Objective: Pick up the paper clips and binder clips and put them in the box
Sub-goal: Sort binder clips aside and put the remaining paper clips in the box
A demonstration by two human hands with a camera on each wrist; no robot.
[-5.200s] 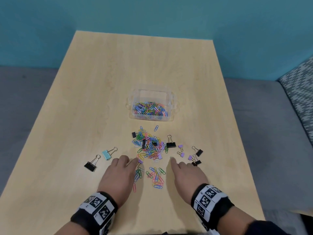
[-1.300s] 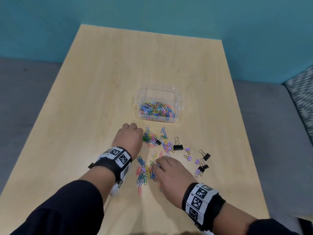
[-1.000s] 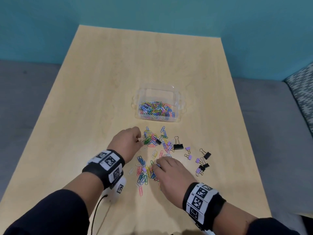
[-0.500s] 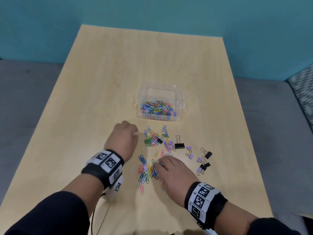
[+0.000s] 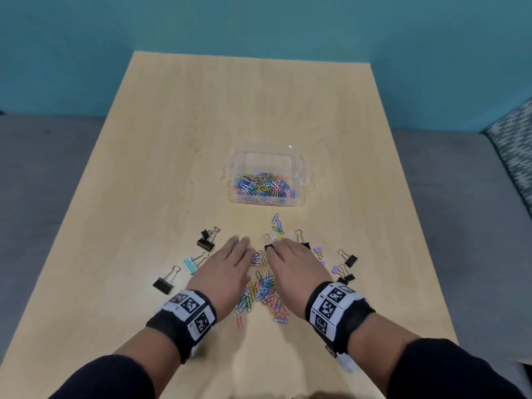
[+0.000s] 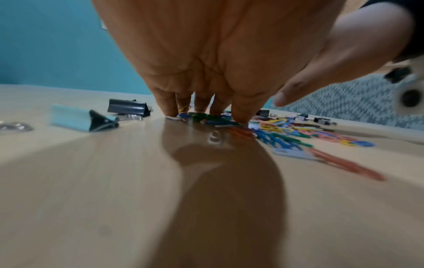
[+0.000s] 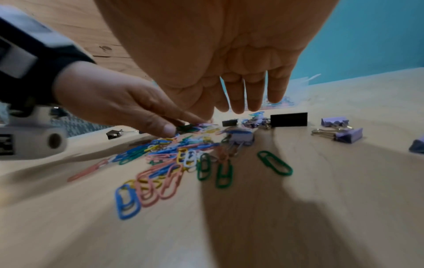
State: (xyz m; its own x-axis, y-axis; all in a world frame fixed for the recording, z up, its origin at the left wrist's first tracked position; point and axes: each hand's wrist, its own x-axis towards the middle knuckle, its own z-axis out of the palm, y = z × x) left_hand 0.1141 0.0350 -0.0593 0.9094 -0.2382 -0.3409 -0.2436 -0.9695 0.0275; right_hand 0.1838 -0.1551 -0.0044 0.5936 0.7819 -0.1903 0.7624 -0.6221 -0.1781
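Note:
A clear plastic box (image 5: 266, 156) holding coloured paper clips stands at mid table. A loose pile of paper clips (image 5: 263, 289) lies in front of it, between my hands. My left hand (image 5: 234, 254) has straight fingers (image 6: 201, 105) pressing down on clips at the pile's left edge. My right hand (image 5: 285, 251) hovers palm down over the pile's right side, fingers (image 7: 243, 98) straight and off the table. Binder clips lie around: black (image 5: 205, 243), light blue (image 5: 190, 264) and black (image 5: 162, 283) on the left, black (image 5: 351, 260) and purple (image 5: 318, 250) on the right.
The wooden table (image 5: 259, 96) runs far behind the box. Its right edge is close to the right-hand binder clips. A grey sofa with a patterned cushion (image 5: 515, 151) lies beyond it, and a teal wall stands behind.
My hands have come together over the pile: the right hand moved forward from the near clips, the left hand swung in with its fingers flattened. The left binder clips are in view again.

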